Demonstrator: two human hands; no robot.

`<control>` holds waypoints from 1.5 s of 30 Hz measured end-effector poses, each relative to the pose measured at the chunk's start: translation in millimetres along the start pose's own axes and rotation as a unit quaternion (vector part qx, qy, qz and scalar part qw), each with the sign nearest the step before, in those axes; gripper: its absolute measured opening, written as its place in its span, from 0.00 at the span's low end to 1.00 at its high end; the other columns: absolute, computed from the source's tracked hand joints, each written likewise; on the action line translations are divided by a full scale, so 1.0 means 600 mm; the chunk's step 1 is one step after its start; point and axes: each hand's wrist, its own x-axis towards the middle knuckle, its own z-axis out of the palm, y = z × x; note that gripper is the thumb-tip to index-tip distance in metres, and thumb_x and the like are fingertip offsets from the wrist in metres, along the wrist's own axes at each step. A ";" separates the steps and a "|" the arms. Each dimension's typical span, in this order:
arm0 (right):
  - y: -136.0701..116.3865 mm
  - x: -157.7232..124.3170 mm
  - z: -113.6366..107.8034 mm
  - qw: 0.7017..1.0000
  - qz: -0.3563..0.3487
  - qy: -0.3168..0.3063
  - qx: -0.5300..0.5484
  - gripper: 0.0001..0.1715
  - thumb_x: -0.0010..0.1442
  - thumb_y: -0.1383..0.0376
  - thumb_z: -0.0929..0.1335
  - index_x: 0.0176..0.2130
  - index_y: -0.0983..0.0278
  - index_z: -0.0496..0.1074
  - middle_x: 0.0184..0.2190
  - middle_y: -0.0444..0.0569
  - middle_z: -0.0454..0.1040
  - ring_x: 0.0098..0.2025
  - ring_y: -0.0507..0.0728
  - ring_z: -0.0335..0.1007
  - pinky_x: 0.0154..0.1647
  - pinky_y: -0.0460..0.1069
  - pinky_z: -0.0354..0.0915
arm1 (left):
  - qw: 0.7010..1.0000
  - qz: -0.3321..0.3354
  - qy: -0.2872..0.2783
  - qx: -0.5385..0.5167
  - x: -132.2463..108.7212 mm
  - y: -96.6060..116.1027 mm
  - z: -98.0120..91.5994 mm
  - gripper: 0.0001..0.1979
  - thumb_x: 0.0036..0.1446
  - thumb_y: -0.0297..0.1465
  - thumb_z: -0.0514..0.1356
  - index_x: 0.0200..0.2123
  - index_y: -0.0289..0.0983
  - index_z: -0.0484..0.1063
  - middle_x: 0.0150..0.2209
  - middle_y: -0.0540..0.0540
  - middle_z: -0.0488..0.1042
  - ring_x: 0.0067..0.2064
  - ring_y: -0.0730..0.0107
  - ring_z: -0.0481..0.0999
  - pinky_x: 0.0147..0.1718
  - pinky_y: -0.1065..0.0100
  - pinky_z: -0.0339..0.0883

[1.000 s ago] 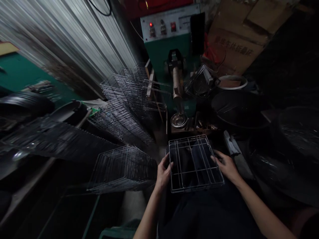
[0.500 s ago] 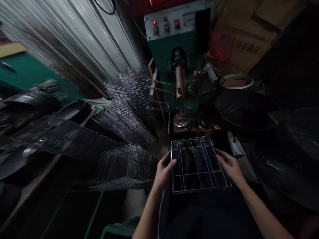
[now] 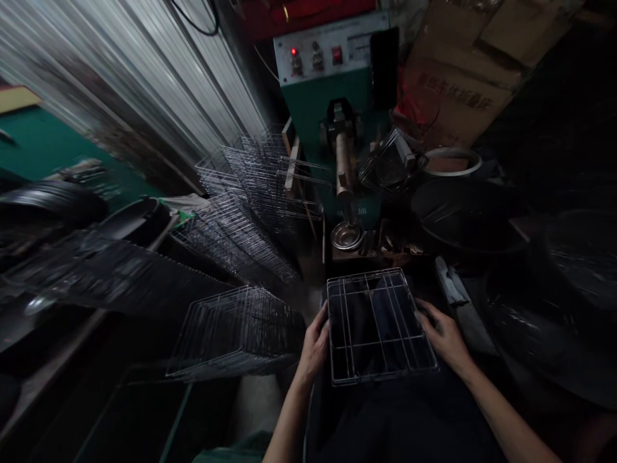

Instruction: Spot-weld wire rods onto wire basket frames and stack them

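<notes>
Holding a wire rack [image 3: 379, 341] at the near middle of the head view, the left hand [image 3: 315, 345] has its fingers closed on the left edge, the right hand [image 3: 446, 337] on the right. Uneven grip could tip it; drifting left, its wires might snag the stacked racks [image 3: 248, 331] nearby.

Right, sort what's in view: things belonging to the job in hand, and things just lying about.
In use, or probably so:
wire rack, held between left hand and right hand
similar stacked racks
green machine

Apparently just lying about:
cardboard
dark basin
pale-rimmed bowl
</notes>
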 end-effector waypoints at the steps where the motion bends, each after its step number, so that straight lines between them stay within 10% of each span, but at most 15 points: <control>1: -0.001 -0.001 0.000 1.000 -0.002 0.001 -0.004 0.27 0.66 0.52 0.64 0.57 0.63 0.73 0.55 0.56 0.76 0.58 0.65 0.72 0.60 0.61 0.66 | 1.000 0.003 0.000 0.007 0.001 -0.003 -0.002 0.32 0.59 0.46 0.63 0.62 0.38 0.68 0.64 0.41 0.67 0.68 0.51 0.62 0.69 0.53 0.51; 29: 0.019 -0.032 -0.019 0.999 -0.051 -0.008 0.011 0.27 0.65 0.51 0.66 0.56 0.63 0.75 0.55 0.56 0.76 0.58 0.65 0.71 0.62 0.62 0.64 | 0.993 0.067 -0.010 0.099 -0.019 -0.066 0.003 0.32 0.60 0.49 0.60 0.61 0.36 0.68 0.62 0.38 0.70 0.66 0.50 0.65 0.67 0.50 0.54; 33: 0.012 -0.041 -0.050 0.989 0.035 -0.095 0.112 0.32 0.62 0.50 0.69 0.60 0.61 0.71 0.50 0.54 0.79 0.48 0.62 0.76 0.40 0.53 0.74 | 0.998 0.009 -0.053 0.029 -0.015 -0.030 -0.006 0.36 0.54 0.48 0.67 0.61 0.33 0.69 0.60 0.37 0.72 0.64 0.48 0.67 0.65 0.51 0.57; 36: 0.005 -0.037 -0.054 0.970 0.092 -0.107 0.196 0.36 0.60 0.51 0.71 0.64 0.58 0.67 0.44 0.52 0.80 0.33 0.54 0.73 0.21 0.43 0.62 | 0.998 -0.003 -0.058 0.002 -0.008 -0.017 -0.002 0.37 0.52 0.47 0.68 0.60 0.32 0.70 0.59 0.37 0.73 0.62 0.47 0.69 0.63 0.52 0.60; 45: 0.008 -0.039 -0.049 0.933 0.097 -0.144 0.316 0.36 0.59 0.56 0.73 0.64 0.53 0.66 0.33 0.43 0.73 0.24 0.47 0.56 0.20 0.42 0.54 | 0.990 0.059 -0.065 0.107 0.024 0.010 -0.042 0.34 0.55 0.47 0.66 0.59 0.33 0.71 0.50 0.40 0.78 0.51 0.57 0.75 0.53 0.57 0.69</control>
